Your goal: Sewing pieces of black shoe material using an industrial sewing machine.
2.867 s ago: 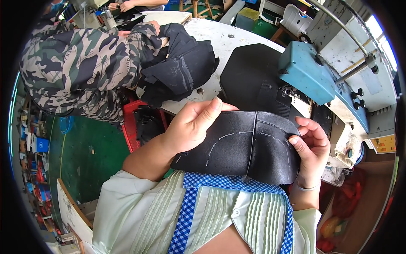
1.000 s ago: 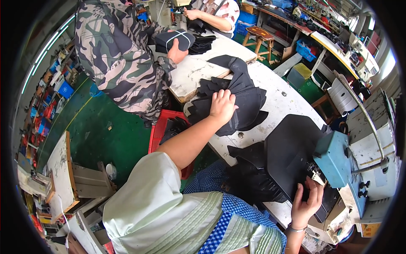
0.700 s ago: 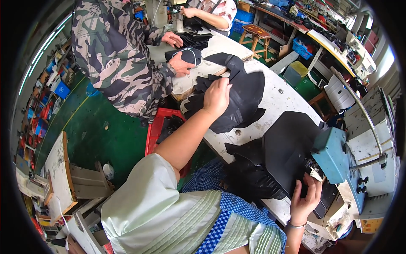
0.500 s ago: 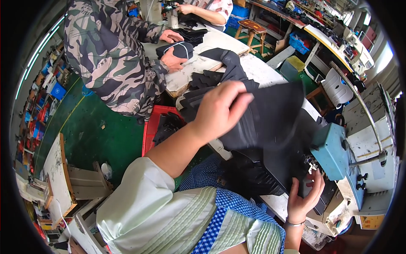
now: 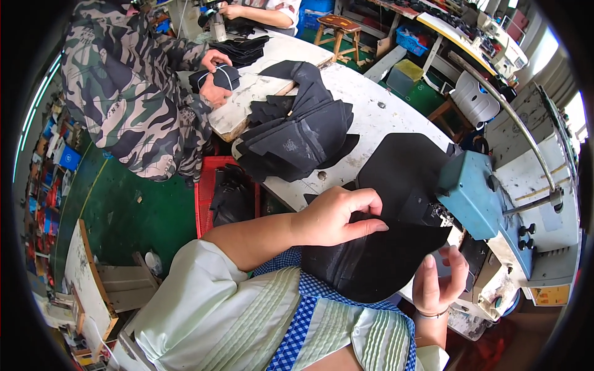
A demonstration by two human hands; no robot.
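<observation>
My left hand [image 5: 339, 216] pinches the upper edge of a flat black sheet piece [image 5: 371, 263] with thumb and bent fingers. That piece lies in front of my body, its far right corner close to the machine. Another broad black piece [image 5: 402, 164] lies beyond it on the white table, beside the blue machine head [image 5: 468, 195]. At the right end of the near piece, my right hand [image 5: 439, 281] is raised with its fingers apart and nothing visible in them. The metal working part [image 5: 443, 214] under the machine head is partly hidden.
A fanned pile of black pieces [image 5: 297, 133] rests on the white table [image 5: 387, 93]. A red basket [image 5: 207, 191] with black pieces stands left below it. Across the table, a person in a camouflage jacket [image 5: 127, 99] handles a tied black bundle [image 5: 226, 77]. A curved metal rod [image 5: 520, 123] rises at right.
My left hand has come down and nearer from above the pile, now pinching the near black piece. My right hand has lifted from the machine's edge. The view has shifted slightly right.
</observation>
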